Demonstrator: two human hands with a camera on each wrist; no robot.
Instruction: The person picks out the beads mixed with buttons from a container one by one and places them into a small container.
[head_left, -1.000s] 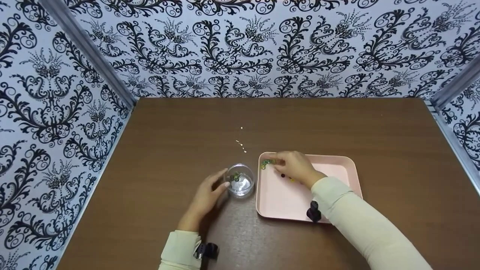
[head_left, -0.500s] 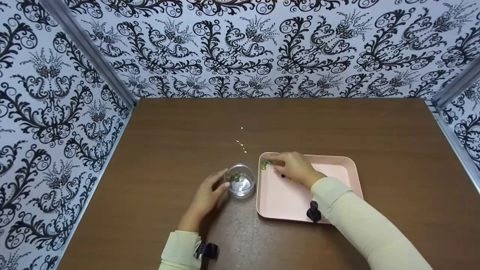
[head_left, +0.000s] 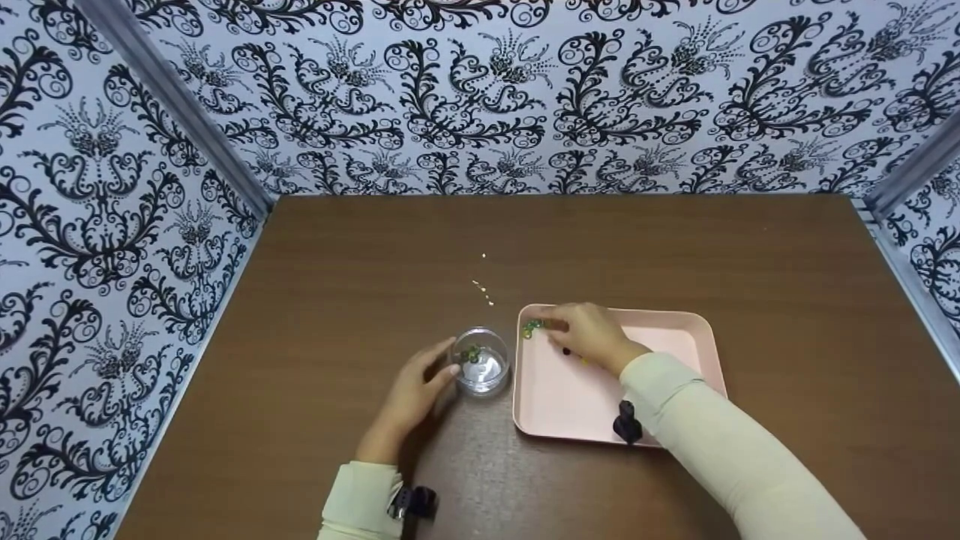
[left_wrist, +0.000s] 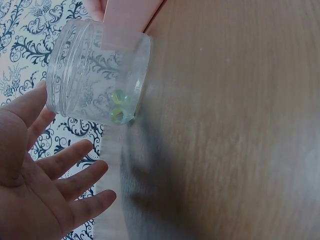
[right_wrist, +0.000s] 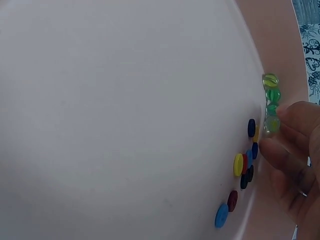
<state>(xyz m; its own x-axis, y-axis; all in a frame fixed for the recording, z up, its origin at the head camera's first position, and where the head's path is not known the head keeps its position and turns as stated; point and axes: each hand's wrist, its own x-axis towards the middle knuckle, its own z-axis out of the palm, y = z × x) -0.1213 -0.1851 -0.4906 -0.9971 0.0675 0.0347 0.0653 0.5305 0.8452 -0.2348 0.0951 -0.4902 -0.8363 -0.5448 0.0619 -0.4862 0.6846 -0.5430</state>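
My left hand [head_left: 412,390] touches the rim of a clear round jar [head_left: 481,371] with its thumb and forefinger. In the left wrist view its other fingers [left_wrist: 85,180] stretch out apart from the jar. Several green-yellow marbles [left_wrist: 119,107] lie at the bottom of the jar. Over the far left corner of a pink tray [head_left: 570,409] is my right hand [head_left: 589,334]. In the right wrist view its fingertips are at a row of green and yellow marbles [right_wrist: 271,95] along the tray wall; I see no marble lifted.
Several coloured buttons [right_wrist: 239,165] lie in the tray near the right hand, yellow, red, blue and dark. Small white spots [head_left: 482,289] show on the brown table [head_left: 360,255] behind the jar. Patterned walls [head_left: 480,90] enclose the table at the back and sides.
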